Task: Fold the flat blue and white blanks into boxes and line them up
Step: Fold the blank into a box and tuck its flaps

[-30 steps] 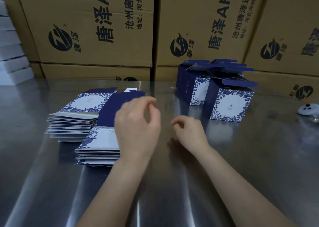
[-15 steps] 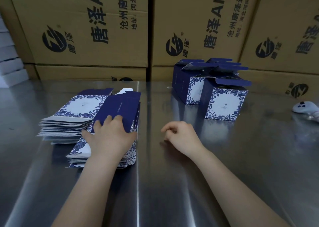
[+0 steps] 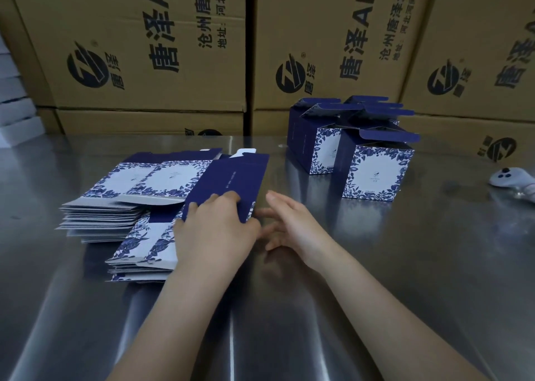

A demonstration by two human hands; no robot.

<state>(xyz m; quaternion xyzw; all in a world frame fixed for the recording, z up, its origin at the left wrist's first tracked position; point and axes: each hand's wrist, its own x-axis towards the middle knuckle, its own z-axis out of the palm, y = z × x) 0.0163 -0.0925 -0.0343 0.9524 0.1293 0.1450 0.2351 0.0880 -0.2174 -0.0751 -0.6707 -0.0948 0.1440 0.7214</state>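
Two stacks of flat blue and white blanks lie on the steel table (image 3: 376, 279), a far-left stack (image 3: 121, 195) and a nearer stack (image 3: 139, 253). My left hand (image 3: 214, 230) grips the top blank (image 3: 231, 178) of the nearer stack, fingers on its dark blue panel, thumb at its right edge. My right hand (image 3: 292, 224) hovers just right of it with fingers spread and straight, empty. Several folded boxes (image 3: 373, 172) with open top flaps stand grouped at the back right.
Large brown cardboard cartons (image 3: 162, 47) wall off the table's far edge. A white controller-like device (image 3: 509, 178) lies at the right edge. White boxes (image 3: 14, 102) are stacked at the far left.
My left hand came down onto the nearer stack and took hold of the top blank, its right edge lifting slightly. My right hand uncurled and moved left toward the blank.
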